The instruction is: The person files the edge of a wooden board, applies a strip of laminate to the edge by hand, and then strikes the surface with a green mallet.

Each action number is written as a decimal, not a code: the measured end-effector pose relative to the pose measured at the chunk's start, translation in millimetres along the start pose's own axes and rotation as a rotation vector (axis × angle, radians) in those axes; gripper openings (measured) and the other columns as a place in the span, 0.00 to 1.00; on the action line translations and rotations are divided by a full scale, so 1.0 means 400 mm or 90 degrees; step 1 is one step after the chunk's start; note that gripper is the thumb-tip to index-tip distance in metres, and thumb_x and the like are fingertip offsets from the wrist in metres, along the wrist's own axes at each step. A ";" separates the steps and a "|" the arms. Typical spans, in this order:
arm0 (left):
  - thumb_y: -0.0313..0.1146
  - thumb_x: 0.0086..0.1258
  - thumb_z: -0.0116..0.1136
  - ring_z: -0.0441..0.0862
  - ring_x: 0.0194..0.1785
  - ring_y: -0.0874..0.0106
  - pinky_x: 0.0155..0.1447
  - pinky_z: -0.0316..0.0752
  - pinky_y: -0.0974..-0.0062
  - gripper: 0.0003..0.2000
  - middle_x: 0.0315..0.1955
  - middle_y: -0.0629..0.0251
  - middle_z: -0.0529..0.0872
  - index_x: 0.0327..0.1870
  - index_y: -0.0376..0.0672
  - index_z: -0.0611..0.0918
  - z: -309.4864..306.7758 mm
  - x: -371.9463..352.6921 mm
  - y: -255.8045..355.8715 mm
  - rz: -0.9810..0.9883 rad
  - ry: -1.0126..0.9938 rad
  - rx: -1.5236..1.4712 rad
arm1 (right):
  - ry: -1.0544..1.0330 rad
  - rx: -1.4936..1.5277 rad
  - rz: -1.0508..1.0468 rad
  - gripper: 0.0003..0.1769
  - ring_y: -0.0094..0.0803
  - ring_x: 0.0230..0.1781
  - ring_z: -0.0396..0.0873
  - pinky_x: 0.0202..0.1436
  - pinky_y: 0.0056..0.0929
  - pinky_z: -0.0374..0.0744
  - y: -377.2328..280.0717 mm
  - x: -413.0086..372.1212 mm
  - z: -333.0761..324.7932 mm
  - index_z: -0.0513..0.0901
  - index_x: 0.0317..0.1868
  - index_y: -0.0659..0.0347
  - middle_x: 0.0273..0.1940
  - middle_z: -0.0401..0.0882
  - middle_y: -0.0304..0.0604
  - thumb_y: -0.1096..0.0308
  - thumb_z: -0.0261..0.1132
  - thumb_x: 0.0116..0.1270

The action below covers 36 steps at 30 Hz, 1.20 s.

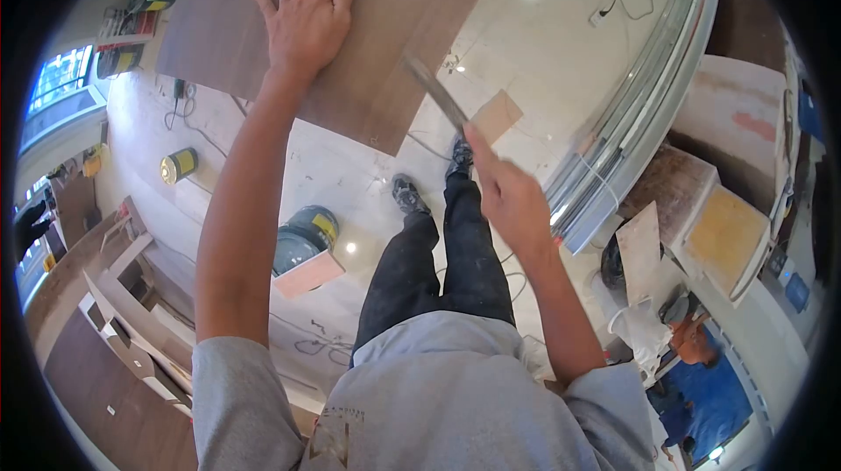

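A brown wood-grain board (385, 24) reaches from the top of the view toward the middle. My left hand (308, 20) lies flat on it, fingers spread, with a ring on one finger. To the right, my right hand (512, 199) is wrapped round one end of a long, narrow tool (438, 96), perhaps a file. The tool is slightly blurred, and its far end points up and left beside the board's right edge. Whether it touches the edge I cannot tell.
Long metal profiles (635, 107) lie bundled at the right. Buckets (302, 239) stand left of my legs, and a yellow-labelled can (179, 165) lies farther left. Cables cross the floor (517, 42). Another person (696, 344) is at the lower right.
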<state>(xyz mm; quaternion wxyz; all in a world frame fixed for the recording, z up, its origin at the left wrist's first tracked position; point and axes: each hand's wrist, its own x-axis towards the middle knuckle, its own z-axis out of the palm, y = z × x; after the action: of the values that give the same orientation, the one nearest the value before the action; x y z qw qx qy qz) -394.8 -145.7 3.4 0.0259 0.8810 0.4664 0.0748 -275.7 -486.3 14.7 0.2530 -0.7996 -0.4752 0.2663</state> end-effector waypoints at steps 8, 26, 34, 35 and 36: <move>0.53 0.91 0.40 0.48 0.93 0.43 0.91 0.35 0.34 0.30 0.90 0.51 0.59 0.89 0.56 0.66 -0.006 0.003 0.010 0.006 -0.001 -0.005 | 0.048 -0.033 0.027 0.31 0.59 0.35 0.88 0.39 0.55 0.84 -0.046 0.222 -0.036 0.80 0.79 0.29 0.35 0.87 0.60 0.67 0.67 0.80; 0.60 0.90 0.34 0.49 0.93 0.46 0.91 0.35 0.34 0.30 0.91 0.62 0.59 0.90 0.72 0.64 0.066 0.007 -0.039 0.029 0.088 0.010 | -0.004 0.046 0.088 0.29 0.61 0.29 0.75 0.40 0.39 0.82 -0.028 0.011 -0.048 0.78 0.81 0.34 0.32 0.79 0.64 0.67 0.64 0.84; 0.60 0.90 0.34 0.49 0.93 0.46 0.91 0.35 0.34 0.30 0.91 0.62 0.59 0.90 0.72 0.64 0.077 0.008 -0.049 0.052 0.097 0.018 | 0.090 0.024 0.003 0.31 0.62 0.30 0.85 0.37 0.55 0.82 -0.036 0.290 -0.035 0.76 0.82 0.28 0.28 0.83 0.59 0.66 0.63 0.83; 0.60 0.90 0.34 0.49 0.93 0.46 0.91 0.35 0.34 0.30 0.91 0.62 0.59 0.90 0.72 0.64 0.081 0.009 -0.045 0.050 0.094 0.014 | 0.088 0.013 0.004 0.31 0.62 0.30 0.84 0.37 0.56 0.82 -0.026 0.227 -0.030 0.76 0.82 0.29 0.28 0.82 0.58 0.65 0.63 0.84; 0.60 0.90 0.34 0.49 0.93 0.46 0.91 0.35 0.34 0.30 0.91 0.62 0.59 0.90 0.72 0.65 0.077 0.010 -0.044 0.048 0.092 0.013 | 0.086 0.005 0.004 0.31 0.63 0.30 0.84 0.37 0.56 0.82 -0.019 0.168 -0.022 0.76 0.82 0.29 0.27 0.82 0.58 0.65 0.63 0.84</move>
<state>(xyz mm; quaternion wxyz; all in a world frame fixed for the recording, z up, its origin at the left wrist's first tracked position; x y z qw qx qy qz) -402.3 -131.8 -28.8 -0.0196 0.8906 0.4341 0.1341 -247.2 -424.2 13.5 0.2867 -0.8162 -0.4536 0.2144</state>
